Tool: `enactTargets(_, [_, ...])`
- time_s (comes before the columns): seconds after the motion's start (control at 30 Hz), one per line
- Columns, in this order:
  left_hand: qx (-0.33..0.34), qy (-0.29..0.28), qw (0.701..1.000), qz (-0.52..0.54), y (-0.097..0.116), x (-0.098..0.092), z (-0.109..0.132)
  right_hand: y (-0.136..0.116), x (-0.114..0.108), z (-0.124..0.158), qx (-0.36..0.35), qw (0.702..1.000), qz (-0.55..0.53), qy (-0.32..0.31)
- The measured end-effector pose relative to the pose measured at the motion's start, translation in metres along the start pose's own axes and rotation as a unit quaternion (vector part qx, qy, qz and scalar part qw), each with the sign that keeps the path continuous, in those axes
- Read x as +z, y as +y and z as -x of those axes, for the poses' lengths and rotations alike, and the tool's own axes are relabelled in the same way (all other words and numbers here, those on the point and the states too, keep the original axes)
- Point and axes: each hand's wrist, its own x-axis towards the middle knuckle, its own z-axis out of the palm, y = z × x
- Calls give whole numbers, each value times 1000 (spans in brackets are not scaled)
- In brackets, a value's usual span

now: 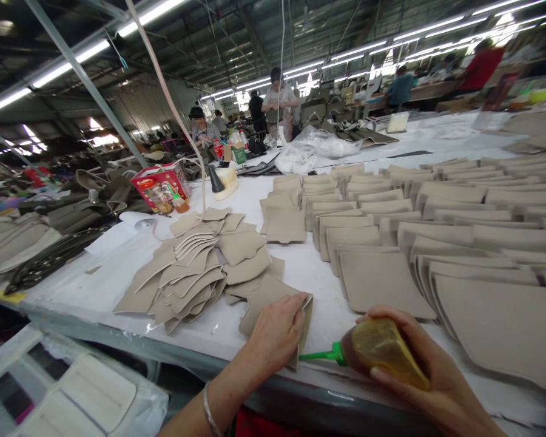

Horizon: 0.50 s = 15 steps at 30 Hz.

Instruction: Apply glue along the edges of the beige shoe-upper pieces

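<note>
My left hand (276, 332) is curled over a beige cut piece (264, 298) at the near edge of the white table (327, 303), pinching its right edge. My right hand (418, 370) grips an amber glue bottle (382, 351). The bottle's green nozzle (321, 354) points left and touches the edge of the piece under my left hand. A loose heap of curved beige pieces (195, 267) lies just left of my left hand.
Rows of overlapping beige panels (437, 224) cover the table's right half. A red printed bag (160, 187), a small bottle and clear plastic bags (313, 149) stand farther back. Grey stacked material (50, 243) lies at left. A white bin (73, 394) sits below. Other people work in the background.
</note>
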Motion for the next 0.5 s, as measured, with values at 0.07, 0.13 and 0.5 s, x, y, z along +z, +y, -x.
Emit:
enactTargets(0.07, [1, 0, 1000, 1, 0, 0, 0, 0, -1, 0, -6, 999, 9, 31])
enactTargets(0.13, [2, 1, 1000, 1, 0, 0, 1, -1, -2, 0, -15, 1000, 4, 13])
enactTargets(0.5, [3, -7, 1000, 7, 2, -2, 0, 8, -2, 0, -12, 999, 13, 32])
